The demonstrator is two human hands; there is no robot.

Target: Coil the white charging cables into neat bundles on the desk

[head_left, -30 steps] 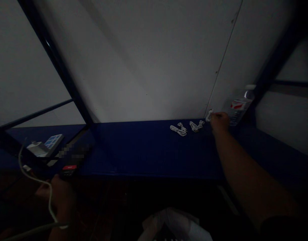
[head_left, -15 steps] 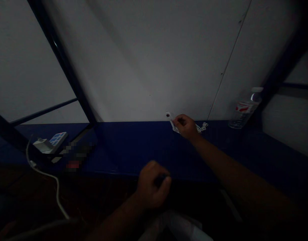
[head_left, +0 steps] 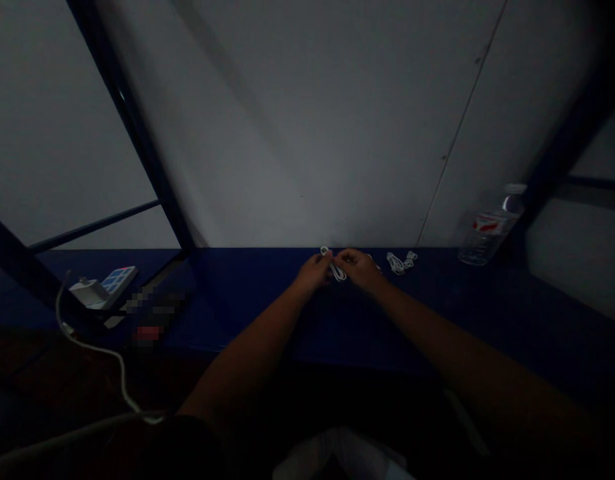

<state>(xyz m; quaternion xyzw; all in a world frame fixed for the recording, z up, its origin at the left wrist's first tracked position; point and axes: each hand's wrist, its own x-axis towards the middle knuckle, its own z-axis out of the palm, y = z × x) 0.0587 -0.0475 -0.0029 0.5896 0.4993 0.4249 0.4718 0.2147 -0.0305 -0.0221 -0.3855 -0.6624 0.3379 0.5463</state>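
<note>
A small looped bundle of white cable is between my two hands above the blue shelf board. My left hand is closed on the bundle from the left, with one loop sticking up past the fingertips. From the right, my right hand pinches the same cable, its fingertips nearly touching those of the left. A second coiled white cable lies on the board just right of my right hand. Dim light hides the finer details of the fingers.
A clear plastic bottle with a red and white label stands at the right. To the left are a power strip, a white plug adapter with its cord hanging down, and blue frame posts. A pale wall closes the back.
My left hand has moved up and forward from near the board's front edge to the cable bundle. My right hand has shifted slightly left and down, away from the second coil.
</note>
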